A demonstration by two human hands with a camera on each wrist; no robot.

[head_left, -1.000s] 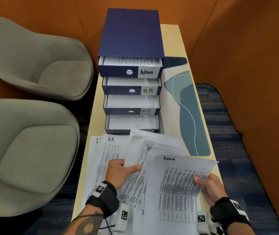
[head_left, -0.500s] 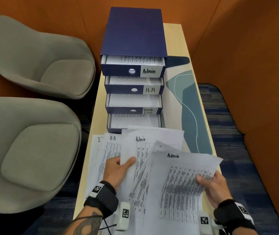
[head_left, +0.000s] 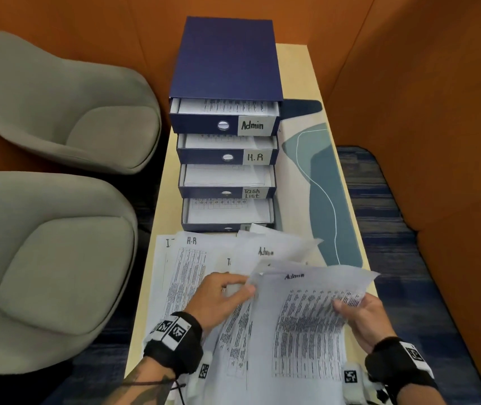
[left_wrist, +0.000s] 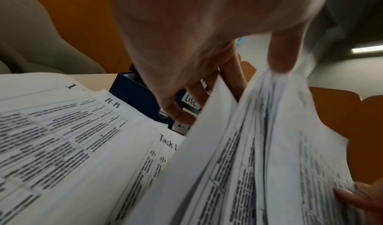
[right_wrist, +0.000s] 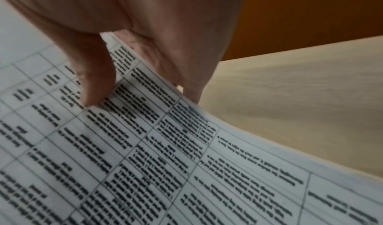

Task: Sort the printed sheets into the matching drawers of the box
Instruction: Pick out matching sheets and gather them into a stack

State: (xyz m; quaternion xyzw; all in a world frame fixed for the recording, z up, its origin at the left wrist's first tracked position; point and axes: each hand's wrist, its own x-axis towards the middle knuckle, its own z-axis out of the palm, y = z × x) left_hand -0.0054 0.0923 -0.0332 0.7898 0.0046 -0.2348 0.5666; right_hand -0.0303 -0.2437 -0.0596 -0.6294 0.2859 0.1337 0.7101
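Observation:
A dark blue drawer box [head_left: 227, 59] stands on the table with its drawers pulled out in steps: Admin [head_left: 252, 125], H.R [head_left: 255, 157], Task List [head_left: 252, 193] and a bottom drawer [head_left: 227, 213] whose label is hidden. Printed sheets lie fanned in front of it, headed I [left_wrist: 71, 86], H-R [left_wrist: 111, 104] and Task [left_wrist: 165, 142]. My right hand [head_left: 343, 306] pinches the right edge of a lifted Admin sheet [head_left: 306, 325], thumb [right_wrist: 97, 81] on top. My left hand [head_left: 239, 287] pinches the left edge of the same lifted sheaf [left_wrist: 259, 146].
Two grey armchairs [head_left: 58, 273] stand close along the table's left side. Orange partition walls [head_left: 423, 112] close in the back and right. A teal mat [head_left: 324, 194] lies right of the box. Bare tabletop [right_wrist: 300, 97] shows at the right, under the lifted sheets.
My left hand has carried a second Admin sheet rightward, in behind the one in my right hand, and now pinches the gathered sheaf's left edge. The right hand has barely moved.

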